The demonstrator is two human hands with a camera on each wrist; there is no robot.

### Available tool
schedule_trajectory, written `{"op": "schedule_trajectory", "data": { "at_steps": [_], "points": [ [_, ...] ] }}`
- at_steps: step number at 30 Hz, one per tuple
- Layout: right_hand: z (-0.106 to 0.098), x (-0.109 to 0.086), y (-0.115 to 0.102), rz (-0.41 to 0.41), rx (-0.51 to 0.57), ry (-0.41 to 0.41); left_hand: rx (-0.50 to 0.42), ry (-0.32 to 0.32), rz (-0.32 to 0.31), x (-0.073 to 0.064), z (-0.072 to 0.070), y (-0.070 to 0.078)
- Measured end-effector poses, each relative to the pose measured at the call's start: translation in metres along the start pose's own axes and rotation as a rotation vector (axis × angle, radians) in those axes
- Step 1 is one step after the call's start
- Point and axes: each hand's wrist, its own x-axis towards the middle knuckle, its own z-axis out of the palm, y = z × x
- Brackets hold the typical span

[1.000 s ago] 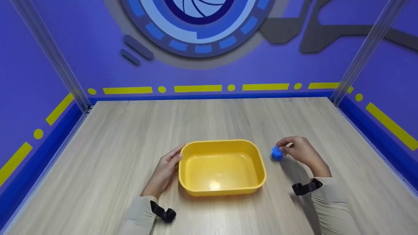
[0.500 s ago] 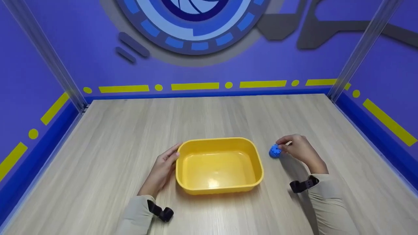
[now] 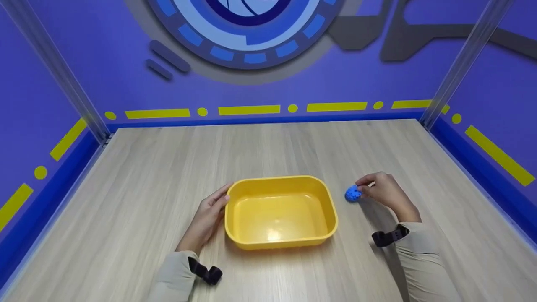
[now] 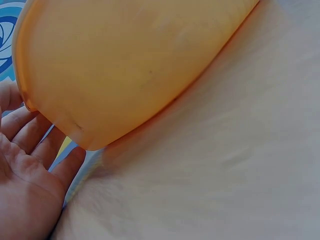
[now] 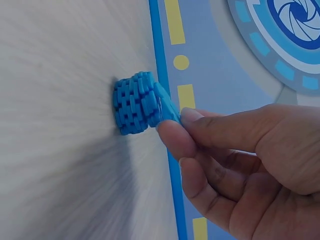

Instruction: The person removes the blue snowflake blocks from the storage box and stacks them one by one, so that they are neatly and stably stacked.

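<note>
A stack of blue notched plastic discs (image 5: 134,102) stands on the table, toothed edges forming staggered rows. On top of it, a flat blue disc (image 5: 167,102) leans at an angle. My right hand (image 3: 384,192) pinches that top disc by its edge between thumb and index finger; the other fingers curl beneath. Left of the stack sits a yellow rectangular basin (image 3: 280,214) with rounded corners and nothing inside. At its left end, my left hand (image 3: 208,218) holds the wall, thumb on the rim. The left wrist view shows the other fingers (image 4: 50,145) against the outer side.
The wood-grain table (image 3: 168,159) is bounded by a blue-purple back wall (image 3: 105,84) and similar side walls. Black wrist straps with small cameras (image 3: 212,274) sit at both cuffs. A narrow gap separates the basin's right end from the blue stack.
The head view has shifted slightly, moving the whole scene a little up and left. The blue piece at my right fingertips shows a slightly different tilt. My left hand stays at the basin.
</note>
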Motion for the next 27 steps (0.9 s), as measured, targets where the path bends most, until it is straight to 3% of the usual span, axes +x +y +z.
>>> {"op": "schedule_trajectory", "data": {
  "at_steps": [8,27],
  "points": [
    [0.0019,0.0003,0.0003,0.05,0.015,-0.022,-0.037,-0.016,0.008,-0.0007,-0.0009,-0.0007],
    [0.0048,0.0011,0.0002,0.043,-0.004,-0.029,-0.037,-0.019,0.015,-0.0006,-0.0014,-0.0007]
  ]
}}
